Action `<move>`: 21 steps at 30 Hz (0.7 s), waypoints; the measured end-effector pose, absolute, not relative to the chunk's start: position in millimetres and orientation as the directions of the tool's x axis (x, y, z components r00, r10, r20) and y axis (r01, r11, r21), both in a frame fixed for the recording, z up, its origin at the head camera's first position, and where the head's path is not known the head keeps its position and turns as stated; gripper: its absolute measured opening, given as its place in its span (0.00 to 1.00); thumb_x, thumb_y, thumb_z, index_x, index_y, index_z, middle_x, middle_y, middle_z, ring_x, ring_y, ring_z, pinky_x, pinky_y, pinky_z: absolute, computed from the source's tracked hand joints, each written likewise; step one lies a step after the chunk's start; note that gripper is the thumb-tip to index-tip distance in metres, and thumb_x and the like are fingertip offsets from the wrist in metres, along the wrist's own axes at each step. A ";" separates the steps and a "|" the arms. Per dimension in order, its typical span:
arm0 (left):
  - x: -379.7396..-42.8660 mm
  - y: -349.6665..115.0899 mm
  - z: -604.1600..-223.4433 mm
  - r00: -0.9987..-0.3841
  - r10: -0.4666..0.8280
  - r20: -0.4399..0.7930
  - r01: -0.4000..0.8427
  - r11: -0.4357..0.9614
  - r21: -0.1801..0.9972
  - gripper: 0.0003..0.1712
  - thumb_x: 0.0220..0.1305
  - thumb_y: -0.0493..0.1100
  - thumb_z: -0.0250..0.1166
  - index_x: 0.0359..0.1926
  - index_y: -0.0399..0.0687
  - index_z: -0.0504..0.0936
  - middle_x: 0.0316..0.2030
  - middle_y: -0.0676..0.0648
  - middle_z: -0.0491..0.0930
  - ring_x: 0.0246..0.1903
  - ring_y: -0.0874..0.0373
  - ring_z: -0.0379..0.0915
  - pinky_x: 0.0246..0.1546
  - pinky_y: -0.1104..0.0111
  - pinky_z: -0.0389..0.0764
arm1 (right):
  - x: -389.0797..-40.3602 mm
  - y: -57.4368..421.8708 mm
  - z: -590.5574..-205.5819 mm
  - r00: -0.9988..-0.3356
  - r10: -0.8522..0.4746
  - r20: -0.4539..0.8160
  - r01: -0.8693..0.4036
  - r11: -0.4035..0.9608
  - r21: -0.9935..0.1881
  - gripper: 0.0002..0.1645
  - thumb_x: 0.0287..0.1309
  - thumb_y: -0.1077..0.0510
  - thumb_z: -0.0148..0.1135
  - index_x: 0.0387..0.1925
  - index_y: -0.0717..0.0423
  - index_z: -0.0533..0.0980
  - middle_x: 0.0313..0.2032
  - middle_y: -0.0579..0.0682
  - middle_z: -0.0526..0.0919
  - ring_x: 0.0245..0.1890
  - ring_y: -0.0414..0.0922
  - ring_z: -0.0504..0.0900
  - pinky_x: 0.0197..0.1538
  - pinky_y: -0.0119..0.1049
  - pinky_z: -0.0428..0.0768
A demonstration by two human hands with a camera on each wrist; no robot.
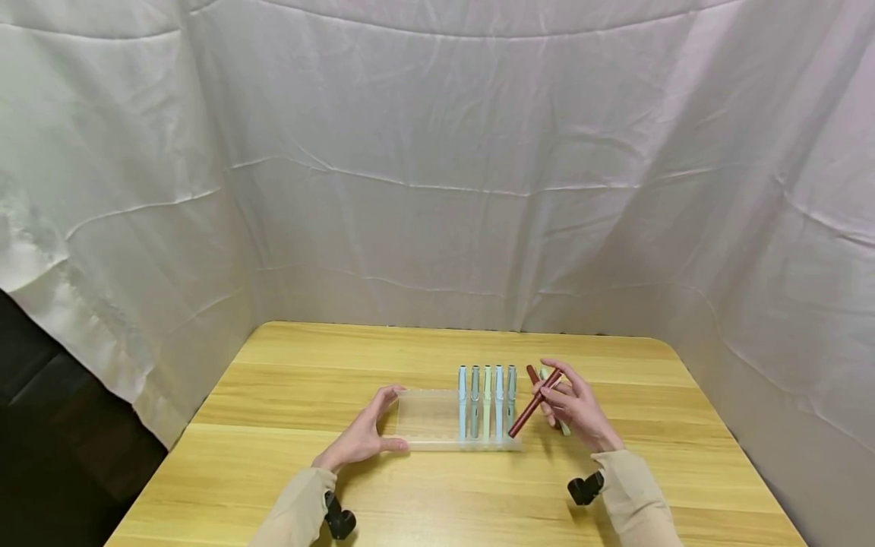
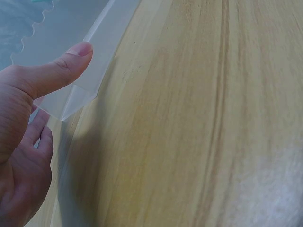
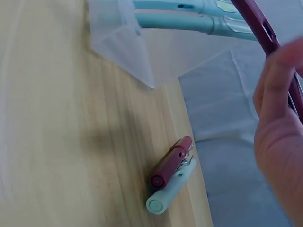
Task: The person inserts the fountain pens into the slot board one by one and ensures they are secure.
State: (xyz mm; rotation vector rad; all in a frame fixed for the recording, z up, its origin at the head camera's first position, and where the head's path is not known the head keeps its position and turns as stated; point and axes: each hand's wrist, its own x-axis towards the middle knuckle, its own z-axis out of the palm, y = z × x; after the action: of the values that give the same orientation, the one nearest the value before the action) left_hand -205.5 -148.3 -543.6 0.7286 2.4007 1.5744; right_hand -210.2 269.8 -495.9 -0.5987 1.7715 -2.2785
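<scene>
A clear plastic pen rack [image 1: 427, 418] stands on the table, with several pens [image 1: 487, 403] in light blue, grey-green and pale green side by side on its right part. My left hand [image 1: 364, 437] grips the rack's left end, thumb [image 2: 71, 59] on the front lip and fingers toward the back. Between thumb and fingers, my right hand [image 1: 581, 410] holds a dark red pen [image 1: 526, 414] slantwise at the rack's right end. Its lower tip is near the last grey-green pen; whether they touch I cannot tell.
A second dark red pen [image 3: 171, 163] and a pale green pen [image 3: 173, 187] lie together on the wooden table [image 1: 301, 380], right of the rack and partly behind my right hand in the head view. Pale curtains [image 1: 410, 228] hang around the table.
</scene>
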 end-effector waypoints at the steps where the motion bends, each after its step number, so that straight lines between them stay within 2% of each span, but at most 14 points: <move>1: -205.4 -148.2 -543.3 -0.864 0.490 0.114 0.299 0.318 0.899 0.55 0.51 0.41 0.78 0.74 0.42 0.55 0.77 0.32 0.52 0.77 0.31 0.46 0.78 0.38 0.48 | -210.0 269.7 -495.5 -0.887 -0.414 0.204 -0.084 -0.289 -0.953 0.31 0.74 0.69 0.45 0.72 0.43 0.61 0.43 0.45 0.87 0.27 0.36 0.81 0.28 0.25 0.84; 4: -205.2 -148.2 -542.6 -0.864 0.490 0.112 0.297 0.317 0.901 0.55 0.51 0.41 0.78 0.74 0.42 0.55 0.77 0.32 0.52 0.77 0.31 0.46 0.78 0.38 0.48 | -208.9 268.8 -494.3 -0.862 -0.456 0.223 -0.079 -0.314 -0.946 0.34 0.74 0.71 0.43 0.75 0.44 0.56 0.48 0.46 0.86 0.32 0.36 0.83 0.33 0.24 0.86; 8: -205.0 -148.3 -542.2 -0.863 0.493 0.113 0.298 0.314 0.902 0.55 0.50 0.41 0.78 0.74 0.41 0.55 0.77 0.32 0.51 0.77 0.31 0.46 0.77 0.37 0.47 | -207.6 265.4 -493.5 -0.869 -0.438 0.229 -0.115 -0.272 -0.955 0.34 0.74 0.70 0.46 0.75 0.47 0.55 0.49 0.46 0.86 0.33 0.36 0.83 0.33 0.25 0.86; 14: -205.7 -148.2 -542.8 -0.863 0.493 0.111 0.298 0.318 0.900 0.55 0.51 0.41 0.78 0.74 0.41 0.55 0.77 0.32 0.51 0.77 0.31 0.46 0.78 0.38 0.48 | -208.1 252.3 -490.8 -0.927 -0.305 0.219 -0.176 -0.164 -0.971 0.26 0.70 0.68 0.55 0.65 0.52 0.64 0.42 0.46 0.90 0.30 0.37 0.84 0.32 0.26 0.86; 18: -205.8 -148.1 -543.1 -0.864 0.491 0.108 0.295 0.322 0.900 0.55 0.51 0.41 0.78 0.74 0.42 0.55 0.77 0.32 0.52 0.77 0.31 0.46 0.78 0.38 0.48 | -207.7 241.5 -488.2 -0.959 -0.222 0.175 -0.175 -0.018 -0.984 0.18 0.67 0.63 0.61 0.56 0.57 0.69 0.41 0.47 0.91 0.35 0.37 0.87 0.44 0.27 0.87; 21: -205.5 -148.1 -542.9 -0.864 0.491 0.111 0.298 0.321 0.899 0.55 0.51 0.41 0.78 0.74 0.41 0.55 0.77 0.32 0.52 0.77 0.32 0.47 0.78 0.38 0.48 | -206.6 233.3 -486.6 -0.971 -0.198 0.137 -0.147 0.037 -0.989 0.19 0.65 0.61 0.64 0.53 0.66 0.71 0.42 0.47 0.91 0.40 0.39 0.89 0.52 0.29 0.87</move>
State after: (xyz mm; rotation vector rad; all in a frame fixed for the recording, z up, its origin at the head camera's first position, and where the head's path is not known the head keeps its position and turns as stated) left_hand -205.5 -148.1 -542.9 0.7259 2.3993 1.5712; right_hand -206.6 233.3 -486.6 -0.3720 2.2340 -2.1222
